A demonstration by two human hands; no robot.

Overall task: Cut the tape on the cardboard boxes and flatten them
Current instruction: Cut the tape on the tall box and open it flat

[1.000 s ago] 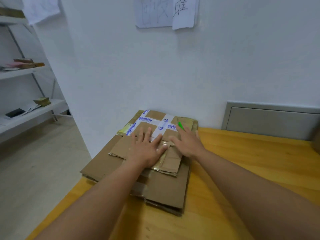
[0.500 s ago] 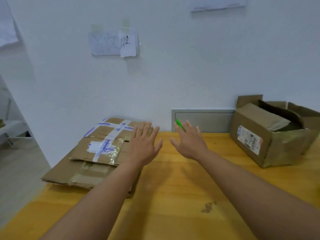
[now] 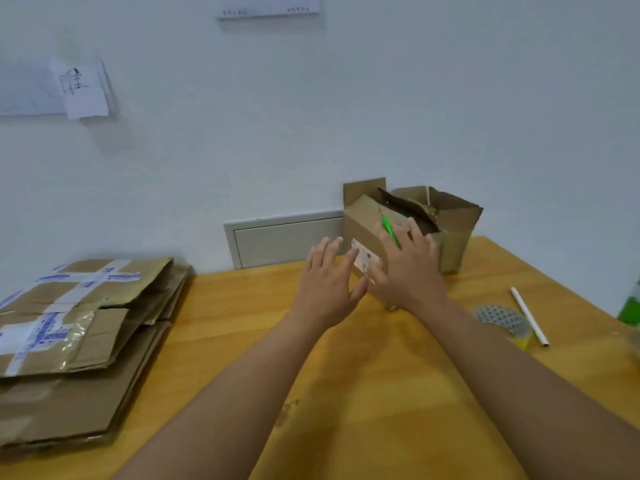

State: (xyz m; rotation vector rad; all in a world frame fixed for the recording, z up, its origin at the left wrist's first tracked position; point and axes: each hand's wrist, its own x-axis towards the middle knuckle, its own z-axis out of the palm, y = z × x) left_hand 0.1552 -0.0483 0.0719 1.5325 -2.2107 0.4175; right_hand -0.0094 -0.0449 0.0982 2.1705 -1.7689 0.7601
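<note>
A brown cardboard box [image 3: 453, 220] with its top flaps open stands at the far side of the wooden table [image 3: 346, 375], against the wall. My right hand [image 3: 408, 271] is in front of its near face, fingers spread, with a green cutter [image 3: 390, 232] held between the fingers. My left hand [image 3: 329, 285] hovers open just left of the box, over its white label [image 3: 363, 259], holding nothing. A stack of flattened cardboard boxes [image 3: 79, 341] with blue-and-white tape lies at the table's left edge.
A white pen [image 3: 528, 315] and a roll of tape [image 3: 502, 322] lie on the table to the right. A green object [image 3: 632, 306] shows at the right edge. A grey panel [image 3: 284, 237] is set into the wall behind the table.
Both hands have lifted off the flattened stack and moved right to the standing open box. The view has swung right with them.
</note>
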